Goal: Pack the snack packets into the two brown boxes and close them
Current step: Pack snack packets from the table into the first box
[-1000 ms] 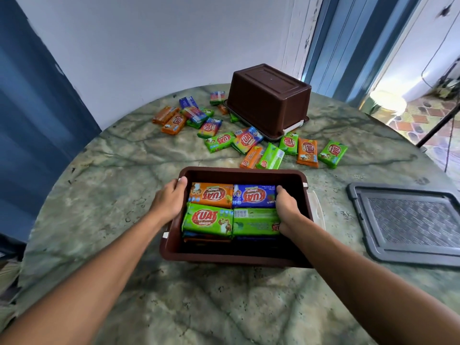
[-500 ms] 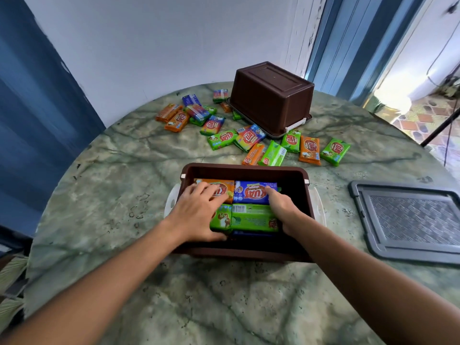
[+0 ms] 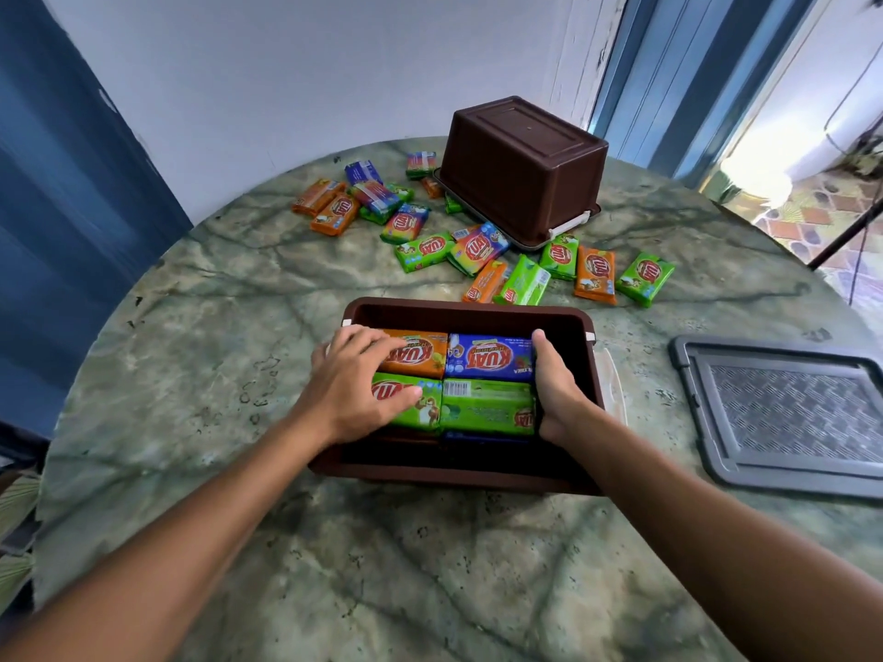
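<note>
An open brown box (image 3: 470,312) stands in front of me on the marble table. Inside it lie an orange packet (image 3: 420,352), a blue packet (image 3: 489,358) and two green packets (image 3: 485,408), stacked on lower ones. My left hand (image 3: 356,382) lies flat on the orange and left green packets, fingers spread. My right hand (image 3: 554,389) presses against the right ends of the blue and green packets, thumb on top. A second brown box (image 3: 521,160) sits upside down on its lid at the back. Several loose packets (image 3: 595,272) lie scattered around it.
A grey lid (image 3: 783,413) lies flat on the table (image 3: 191,336) to the right of the open box. A white wall stands behind the table, a blue curtain on the left and a doorway at the right.
My left hand moved from the box's left wall onto the tops of the left packets. My right hand stayed at the right ends of the packets. The camera moved a little closer.
</note>
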The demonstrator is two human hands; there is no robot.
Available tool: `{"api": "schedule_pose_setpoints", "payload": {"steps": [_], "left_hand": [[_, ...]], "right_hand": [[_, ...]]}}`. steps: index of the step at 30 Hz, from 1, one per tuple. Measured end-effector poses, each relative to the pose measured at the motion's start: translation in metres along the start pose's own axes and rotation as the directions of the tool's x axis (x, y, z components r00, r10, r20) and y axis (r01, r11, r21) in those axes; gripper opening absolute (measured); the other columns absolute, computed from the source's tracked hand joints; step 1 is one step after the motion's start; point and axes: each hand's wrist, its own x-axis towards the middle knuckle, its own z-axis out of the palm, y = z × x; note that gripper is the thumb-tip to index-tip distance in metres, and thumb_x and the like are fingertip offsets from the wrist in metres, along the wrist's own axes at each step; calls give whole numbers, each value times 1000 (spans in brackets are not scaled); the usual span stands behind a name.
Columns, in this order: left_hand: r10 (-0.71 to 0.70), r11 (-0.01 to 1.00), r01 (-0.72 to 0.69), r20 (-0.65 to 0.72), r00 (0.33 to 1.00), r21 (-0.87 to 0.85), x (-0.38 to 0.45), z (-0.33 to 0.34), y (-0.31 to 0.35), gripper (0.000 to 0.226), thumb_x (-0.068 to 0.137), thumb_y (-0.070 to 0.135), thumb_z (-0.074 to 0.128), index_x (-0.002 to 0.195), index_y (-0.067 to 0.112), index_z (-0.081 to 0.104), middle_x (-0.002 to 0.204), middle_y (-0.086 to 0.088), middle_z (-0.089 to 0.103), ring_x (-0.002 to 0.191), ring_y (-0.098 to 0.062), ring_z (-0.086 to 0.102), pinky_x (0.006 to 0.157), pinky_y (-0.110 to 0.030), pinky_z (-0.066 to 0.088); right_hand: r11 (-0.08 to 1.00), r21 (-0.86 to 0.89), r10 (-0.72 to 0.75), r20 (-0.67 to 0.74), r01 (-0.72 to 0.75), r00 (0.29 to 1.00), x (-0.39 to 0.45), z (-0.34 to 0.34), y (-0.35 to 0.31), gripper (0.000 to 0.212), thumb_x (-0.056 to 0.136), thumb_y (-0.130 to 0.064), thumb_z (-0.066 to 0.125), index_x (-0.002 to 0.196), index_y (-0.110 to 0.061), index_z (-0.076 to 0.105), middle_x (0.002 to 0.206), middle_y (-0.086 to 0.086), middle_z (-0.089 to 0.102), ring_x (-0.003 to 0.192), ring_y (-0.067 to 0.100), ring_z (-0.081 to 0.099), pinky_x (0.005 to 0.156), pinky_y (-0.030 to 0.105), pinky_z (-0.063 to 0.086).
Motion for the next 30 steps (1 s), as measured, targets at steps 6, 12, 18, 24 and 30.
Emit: {"api": "schedule_pose_setpoints", "payload": {"steps": [6, 12, 18, 24, 30], "left_hand": [[43, 941, -88, 143, 989, 328, -4, 2, 2, 111, 49, 95, 35, 138, 29, 45, 141, 1, 43, 133, -22, 30, 106, -65, 23], [21, 942, -72, 158, 987, 327, 0, -1, 5, 114, 44, 98, 34, 135, 31, 46, 137, 6, 48, 127, -18, 35, 106, -57, 27], [29, 935, -84, 162, 986, 346, 0, -1, 4, 111, 45, 97, 33, 134, 33, 46, 137, 8, 47, 126, -18, 36, 102, -50, 31], [52, 912, -120, 180, 982, 391, -1, -1, 2, 111, 42, 93, 40, 134, 31, 46, 136, 5, 47, 125, -21, 37, 100, -52, 31], [38, 938, -98, 183, 982, 332, 0, -1, 2, 104, 47, 86, 61, 134, 32, 46, 136, 7, 46, 127, -18, 35, 102, -51, 29]], "right_hand": [[999, -49, -25, -57, 22, 998, -8, -5, -2, 68, 89, -69, 35, 115, -14, 65, 102, 10, 72, 90, 27, 70, 82, 43, 56], [996, -32, -85, -145, 81, 986, -4, 6, -15, 65, 90, -65, 37, 121, -11, 59, 97, 9, 72, 88, 26, 70, 91, 45, 53], [999, 12, -45, -61, 45, 997, -13, 6, -14, 58, 96, -60, 33, 105, -13, 65, 86, 9, 73, 77, 24, 70, 70, 37, 56], [979, -206, -3, 6, 4, 1000, -22, -7, 10, 55, 98, -58, 28, 106, -18, 64, 97, 9, 70, 93, 24, 67, 91, 38, 52], [995, -98, 34, 10, -32, 999, -20, -2, 8, 53, 97, -57, 34, 111, -17, 66, 102, 12, 73, 90, 26, 70, 78, 37, 56]]}}
